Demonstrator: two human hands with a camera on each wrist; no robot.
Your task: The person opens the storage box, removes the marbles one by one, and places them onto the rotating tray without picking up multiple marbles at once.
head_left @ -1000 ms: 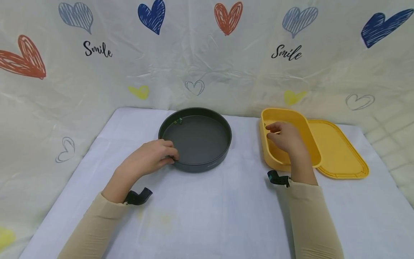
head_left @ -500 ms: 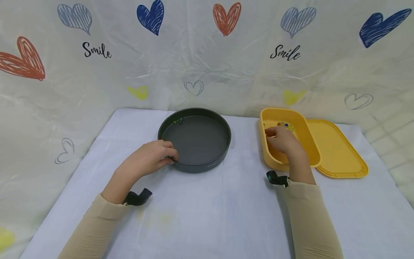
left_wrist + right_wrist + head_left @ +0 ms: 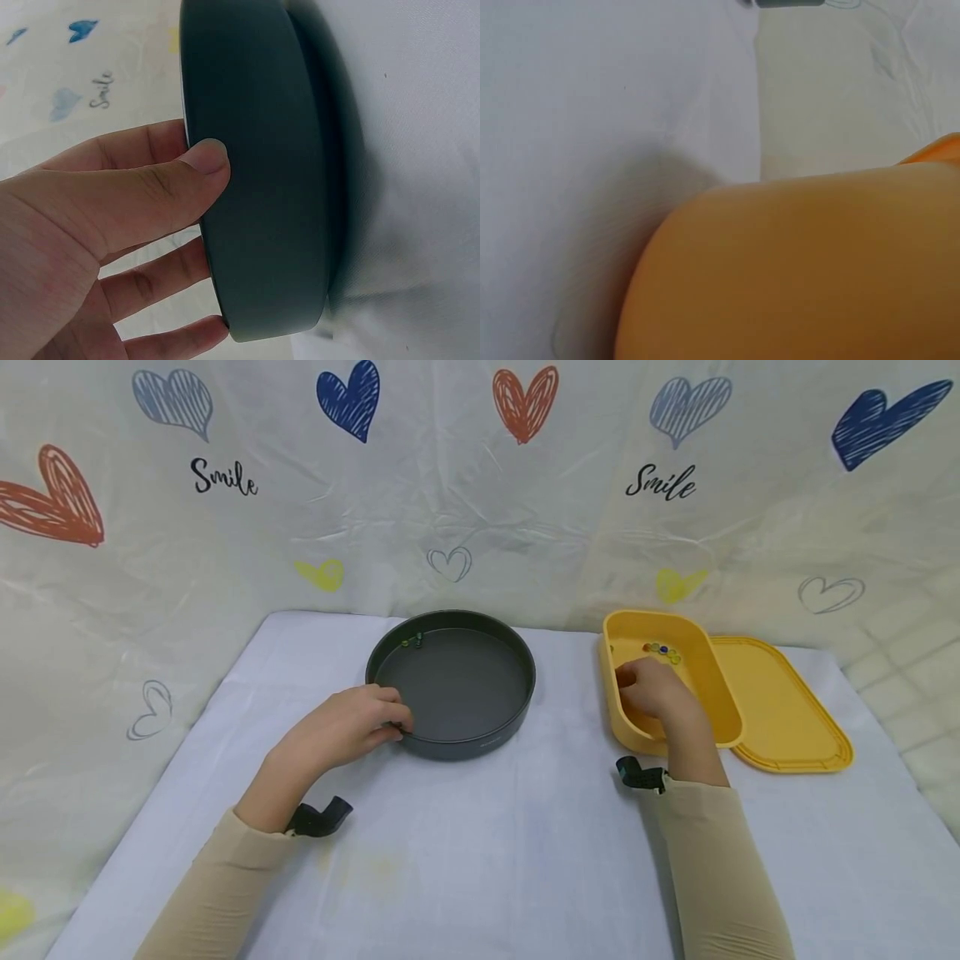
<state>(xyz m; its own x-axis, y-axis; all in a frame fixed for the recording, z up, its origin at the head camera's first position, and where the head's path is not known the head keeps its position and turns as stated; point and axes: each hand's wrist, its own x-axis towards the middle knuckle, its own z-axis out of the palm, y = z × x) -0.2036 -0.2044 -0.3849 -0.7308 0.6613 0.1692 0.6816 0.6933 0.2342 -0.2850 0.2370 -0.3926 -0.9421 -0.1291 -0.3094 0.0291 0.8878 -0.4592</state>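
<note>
Left hand (image 3: 356, 722) pinches the lower-left rim of the dark pan (image 3: 457, 685) at frame centre, thumb outside, fingers over the edge; right hand (image 3: 654, 689) is down inside the yellow box (image 3: 716, 693), right of centre, fingertips hidden, so I can't tell its opening or hold. I'd brace the pan and pinch the small coloured balls (image 3: 664, 650) gently.

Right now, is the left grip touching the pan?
Touching. The left wrist view shows the left grip with its thumb laid against the outer wall of the pan.
</note>
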